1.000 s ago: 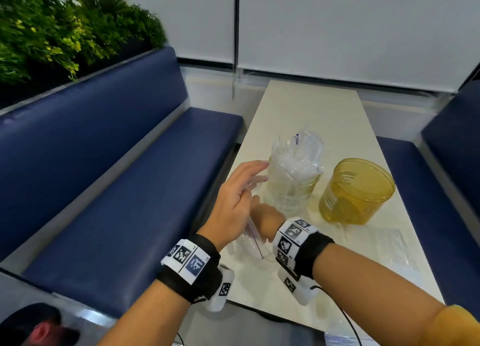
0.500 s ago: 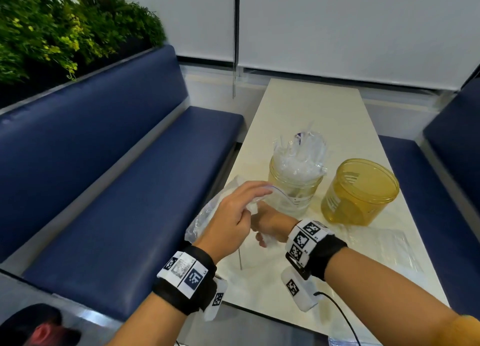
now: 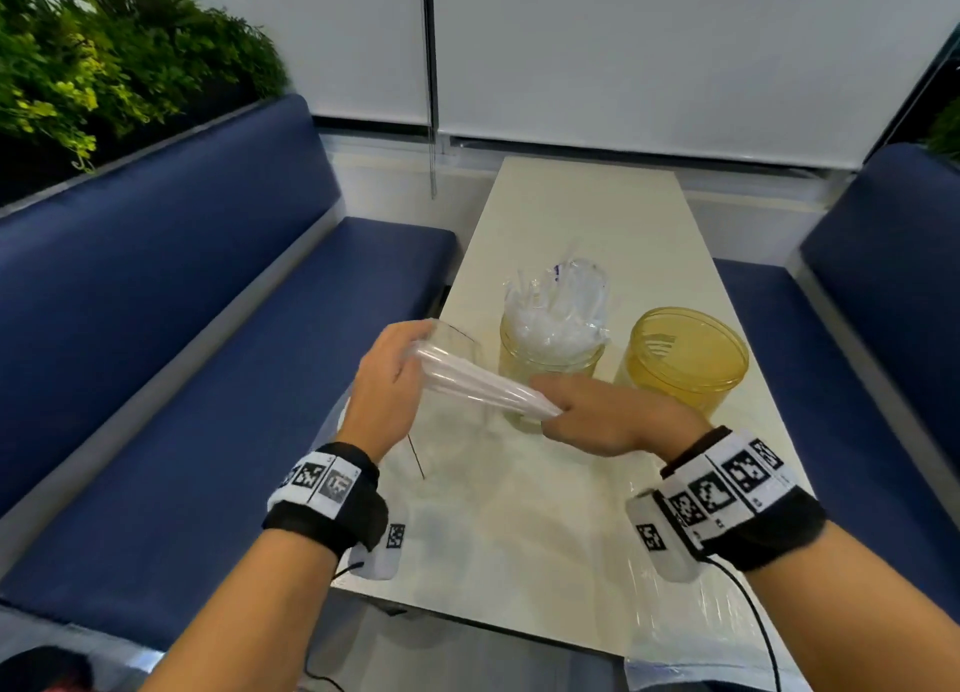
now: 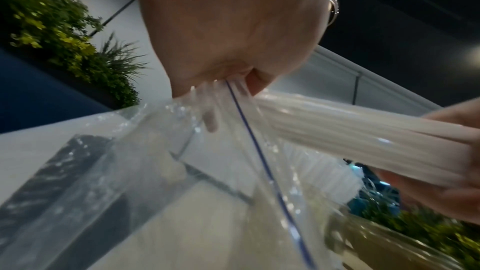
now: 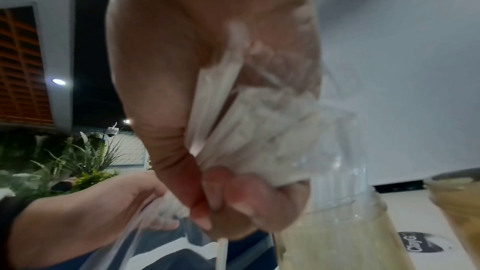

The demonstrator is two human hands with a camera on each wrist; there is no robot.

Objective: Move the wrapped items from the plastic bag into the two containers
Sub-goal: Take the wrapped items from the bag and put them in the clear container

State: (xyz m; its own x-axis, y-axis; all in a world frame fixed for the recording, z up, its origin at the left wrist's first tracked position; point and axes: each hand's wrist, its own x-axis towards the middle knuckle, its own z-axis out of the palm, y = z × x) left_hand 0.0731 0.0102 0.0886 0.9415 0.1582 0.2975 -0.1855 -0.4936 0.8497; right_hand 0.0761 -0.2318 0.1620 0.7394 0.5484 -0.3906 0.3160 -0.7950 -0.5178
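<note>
A bundle of white wrapped sticks (image 3: 483,386) stretches between my two hands above the table. My left hand (image 3: 415,351) pinches the mouth of the clear plastic bag (image 3: 457,343), which hangs down to the table. My right hand (image 3: 553,408) grips the bundle's right end, just in front of the left container (image 3: 550,374), an amber jar stuffed with wrapped items. The right container (image 3: 685,366), yellow, looks empty. The left wrist view shows the left hand (image 4: 233,83) pinching the bag (image 4: 182,171) at its blue zip line, with the bundle (image 4: 350,130) coming out of it. The right wrist view shows the right hand (image 5: 221,202) curled round the bundle (image 5: 259,130).
Both jars stand mid-way along a narrow cream table (image 3: 587,213). A flat clear plastic sheet (image 3: 701,618) lies at its near right corner. Blue benches (image 3: 218,379) run along both sides, and plants (image 3: 104,68) stand behind the left bench.
My right hand has come out of the bag to the right with a bundle of wrapped sticks. My left hand has lifted the bag's mouth higher.
</note>
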